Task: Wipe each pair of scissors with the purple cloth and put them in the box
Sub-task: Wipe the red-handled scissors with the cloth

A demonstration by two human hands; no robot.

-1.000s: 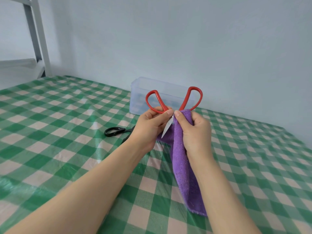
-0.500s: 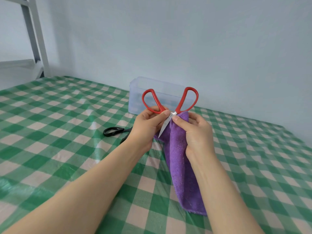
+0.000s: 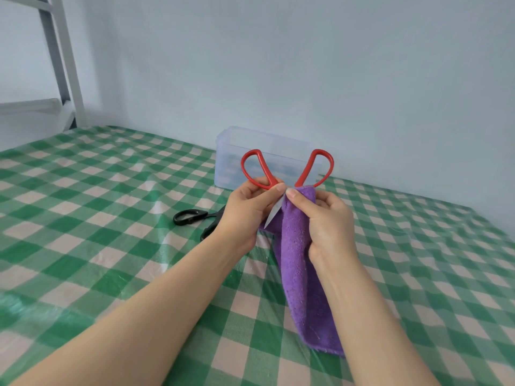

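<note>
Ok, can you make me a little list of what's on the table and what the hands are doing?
left hand: holds the red scissors by one handle
right hand: pinches the purple cloth round a blade
red scissors: open, handles up, one blade tip showing
purple cloth: hangs down from the right hand
black scissors: lie on the checked tablecloth, partly behind the left hand
box: clear plastic, at the back by the wall
</note>
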